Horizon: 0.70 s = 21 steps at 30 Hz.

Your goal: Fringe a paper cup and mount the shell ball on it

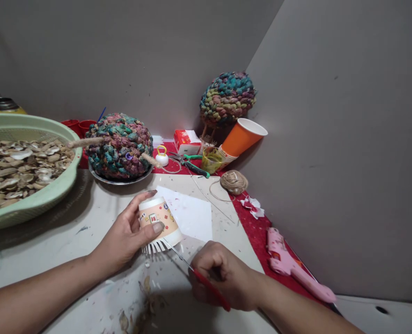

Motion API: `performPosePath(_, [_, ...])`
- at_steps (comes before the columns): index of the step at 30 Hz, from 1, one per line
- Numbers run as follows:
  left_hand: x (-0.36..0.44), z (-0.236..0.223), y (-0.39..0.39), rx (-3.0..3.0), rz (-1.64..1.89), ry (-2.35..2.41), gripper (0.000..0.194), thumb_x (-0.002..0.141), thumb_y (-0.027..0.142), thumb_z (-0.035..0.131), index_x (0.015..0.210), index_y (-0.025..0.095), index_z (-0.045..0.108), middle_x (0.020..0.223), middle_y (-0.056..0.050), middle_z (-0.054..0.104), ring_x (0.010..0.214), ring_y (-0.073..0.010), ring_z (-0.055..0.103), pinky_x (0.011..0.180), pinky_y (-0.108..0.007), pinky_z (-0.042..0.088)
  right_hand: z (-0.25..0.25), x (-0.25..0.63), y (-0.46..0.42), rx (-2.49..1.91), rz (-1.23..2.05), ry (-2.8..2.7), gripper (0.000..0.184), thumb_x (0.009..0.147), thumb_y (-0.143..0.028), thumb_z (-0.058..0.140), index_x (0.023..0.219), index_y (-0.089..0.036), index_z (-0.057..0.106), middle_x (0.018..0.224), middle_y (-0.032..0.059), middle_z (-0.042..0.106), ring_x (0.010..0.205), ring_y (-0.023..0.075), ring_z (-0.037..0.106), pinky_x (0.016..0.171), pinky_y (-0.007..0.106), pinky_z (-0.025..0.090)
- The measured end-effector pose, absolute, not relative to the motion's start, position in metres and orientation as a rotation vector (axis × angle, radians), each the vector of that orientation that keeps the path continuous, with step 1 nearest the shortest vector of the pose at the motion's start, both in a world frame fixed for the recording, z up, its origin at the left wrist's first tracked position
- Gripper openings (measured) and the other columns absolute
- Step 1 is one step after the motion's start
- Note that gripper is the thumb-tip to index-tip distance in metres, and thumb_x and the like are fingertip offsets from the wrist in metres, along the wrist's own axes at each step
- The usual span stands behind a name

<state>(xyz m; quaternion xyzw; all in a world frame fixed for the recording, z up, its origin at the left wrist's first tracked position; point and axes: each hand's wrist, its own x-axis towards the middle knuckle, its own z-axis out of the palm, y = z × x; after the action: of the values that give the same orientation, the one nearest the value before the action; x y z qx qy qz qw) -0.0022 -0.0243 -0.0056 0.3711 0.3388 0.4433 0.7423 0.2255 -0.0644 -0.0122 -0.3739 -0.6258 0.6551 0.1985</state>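
Note:
My left hand (129, 232) is wrapped round an upturned paper cup (166, 217), thumb across its printed side. Along the cup's lower, open rim runs a row of narrow slits that makes a fringe. In my right hand (223, 278) is a pair of scissors (209, 287) with red handles. Their blades reach the cup's rim just right of the slit part. A sheet of white paper (192, 214) lies flat behind the cup.
At left stands a green basket (35, 197) of peanut shells. Behind are two colourful shell-covered balls, one (120, 146) in a metal bowl, pliers (195, 164), orange cups (242, 137) and twine (234, 182). A pink glue gun (294, 266) lies right. Shell bits (146, 283) litter the front.

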Motion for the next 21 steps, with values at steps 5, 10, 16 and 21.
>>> performPosePath(5, [-0.0022,-0.0071,-0.0238,0.816,0.961,0.741,0.065,0.075,0.025,0.086,0.13,0.024,0.051,0.112,-0.005,0.071,0.098,-0.0187,0.067,0.086,-0.03,0.054,-0.0099,0.2254,-0.0644,-1.056,1.832,-1.768,0.051,0.076,-0.04,0.076,0.046,-0.015,0.042,0.044,-0.0059,0.033,0.044,0.0038,0.025,0.039,0.018,0.018])
performPosePath(10, [-0.0021,-0.007,-0.0238,0.805,0.967,0.737,0.063,0.075,0.025,0.086,0.128,0.024,0.052,0.111,-0.004,0.071,0.097,-0.0179,0.067,0.086,-0.029,0.054,-0.0117,0.226,-0.0649,-1.058,1.854,-1.767,0.043,0.075,-0.032,0.073,0.047,-0.015,0.044,0.045,-0.0038,0.04,0.043,0.0043,0.03,0.039,0.017,0.02])
performPosePath(16, [-0.004,-0.0038,-0.0215,0.825,1.02,0.723,0.063,0.078,0.026,0.083,0.132,0.024,0.051,0.117,-0.008,0.07,0.103,-0.0217,0.068,0.085,-0.029,0.055,-0.014,0.2286,-0.0615,-0.96,1.818,-1.863,0.037,0.074,-0.03,0.073,0.051,-0.014,0.049,0.048,-0.002,0.046,0.045,0.0056,0.038,0.041,0.017,0.026])
performPosePath(21, [-0.0063,-0.0032,-0.0199,0.845,1.063,0.697,0.059,0.081,0.027,0.08,0.133,0.025,0.05,0.123,-0.008,0.07,0.106,-0.0227,0.068,0.082,-0.027,0.056,-0.0133,0.2317,-0.0601,-0.965,1.829,-1.851,0.041,0.074,-0.033,0.076,0.052,-0.014,0.048,0.049,-0.0035,0.043,0.047,0.0051,0.036,0.043,0.017,0.025])
